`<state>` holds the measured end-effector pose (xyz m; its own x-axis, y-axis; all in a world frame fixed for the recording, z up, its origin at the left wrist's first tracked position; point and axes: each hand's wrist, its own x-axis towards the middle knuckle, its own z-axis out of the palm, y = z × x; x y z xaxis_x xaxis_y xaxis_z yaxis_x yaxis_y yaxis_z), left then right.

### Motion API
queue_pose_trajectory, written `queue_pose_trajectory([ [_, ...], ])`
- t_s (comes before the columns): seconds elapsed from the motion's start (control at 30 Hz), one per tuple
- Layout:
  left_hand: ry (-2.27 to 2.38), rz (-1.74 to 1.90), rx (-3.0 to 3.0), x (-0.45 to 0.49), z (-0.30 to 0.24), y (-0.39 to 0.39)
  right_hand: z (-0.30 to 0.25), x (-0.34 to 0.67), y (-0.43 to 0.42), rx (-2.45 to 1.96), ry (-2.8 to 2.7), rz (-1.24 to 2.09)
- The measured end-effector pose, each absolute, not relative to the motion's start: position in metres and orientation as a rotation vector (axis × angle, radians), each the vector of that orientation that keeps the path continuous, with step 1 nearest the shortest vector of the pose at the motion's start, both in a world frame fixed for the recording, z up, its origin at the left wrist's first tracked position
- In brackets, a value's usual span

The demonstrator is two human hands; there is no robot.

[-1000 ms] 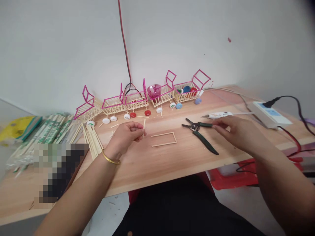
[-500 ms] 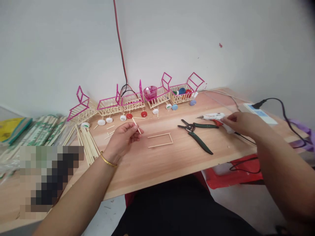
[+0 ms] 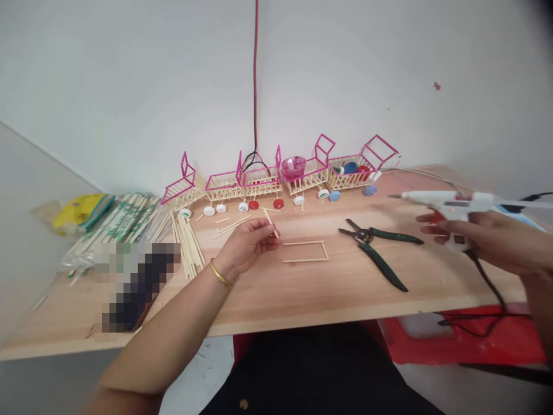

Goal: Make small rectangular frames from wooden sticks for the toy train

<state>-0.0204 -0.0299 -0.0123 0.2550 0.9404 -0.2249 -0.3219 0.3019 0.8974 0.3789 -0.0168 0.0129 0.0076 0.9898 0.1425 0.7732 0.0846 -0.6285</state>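
Observation:
Between the thumb and fingers of my left hand point(image 3: 250, 244) is a short wooden stick point(image 3: 271, 222), tilted upward. Just right of that hand, a three-sided stick frame point(image 3: 326, 251) lies flat on the table, its left side open. My right hand point(image 3: 484, 236) grips a white hot glue gun point(image 3: 460, 203) by its handle, lifted above the table with the nozzle pointing left. Green-handled wire strippers point(image 3: 382, 266) lie spread between the frame and the glue gun.
Several small stick carts point(image 3: 263, 181) with pink rims and bottle-cap wheels line the wall. Loose sticks point(image 3: 188, 248) and packaged sticks point(image 3: 125, 216) lie at left near a pixelated dark object point(image 3: 138, 294). A red stool point(image 3: 466, 340) stands below the table edge; a black cord point(image 3: 488, 279) trails from the gun.
My right hand has picked the glue gun up off the table and raised it. My left hand still holds the stick. The view has shifted left.

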Motion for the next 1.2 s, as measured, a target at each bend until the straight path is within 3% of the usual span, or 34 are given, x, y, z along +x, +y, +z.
queue_pose_trajectory([
  [0.03, 0.905, 1.001, 0.841, -0.02, -0.012, -0.03, 0.019, 0.368, -0.022, -1.653, -1.719, 0.769],
  [0.2, 0.86, 0.969, 0.85, -0.02, -0.013, -0.032, 0.037, 0.297, -0.05, -1.426, -1.756, 0.965],
  [0.47, 0.732, 1.021, 0.821, -0.024, -0.014, -0.033, -0.009, 0.211, -0.055, -0.978, -1.793, 1.379],
  [1.2, 0.821, 0.993, 0.899, -0.024, -0.016, -0.031, -0.033, 0.224, -0.042, -0.969, -2.044, 1.256],
])
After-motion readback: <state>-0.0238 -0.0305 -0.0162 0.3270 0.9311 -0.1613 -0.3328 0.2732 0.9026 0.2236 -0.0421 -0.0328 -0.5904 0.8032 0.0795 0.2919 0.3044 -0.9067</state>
